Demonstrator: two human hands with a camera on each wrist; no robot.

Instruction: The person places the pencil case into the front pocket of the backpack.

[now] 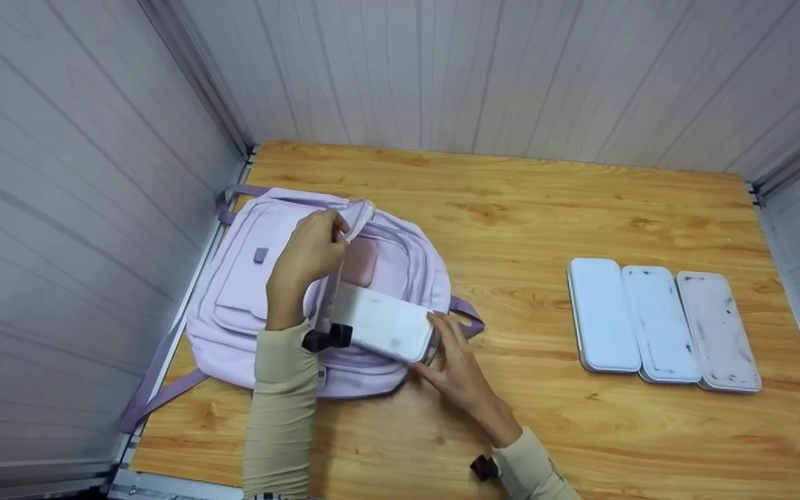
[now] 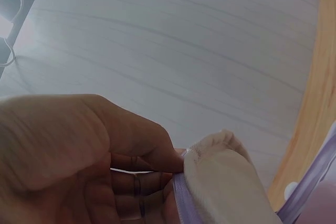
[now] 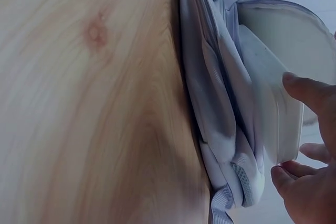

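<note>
- fingers first: what are they at?
- those of the left hand (image 1: 310,250) pinch the zipped edge of a cream-lined flap (image 2: 226,182) on a lilac fabric backpack (image 1: 247,285), lifting it; thumb and fingers of the right hand (image 1: 462,371) grip the outer end of a flat white case with rounded corners (image 1: 386,326)
- where's that case?
- slanting across the backpack's opening, far end under the flap, just beside a pink rounded-corner object (image 1: 360,262) inside
- which step, then?
- passing the case through the opening, i'd judge; in or out, i can't tell. next calls for a raised flap and a steady, level slide
- farther out?
- three similar pale cases (image 1: 662,323), side by side on the wood-grain table (image 1: 511,208), well apart from the backpack
</note>
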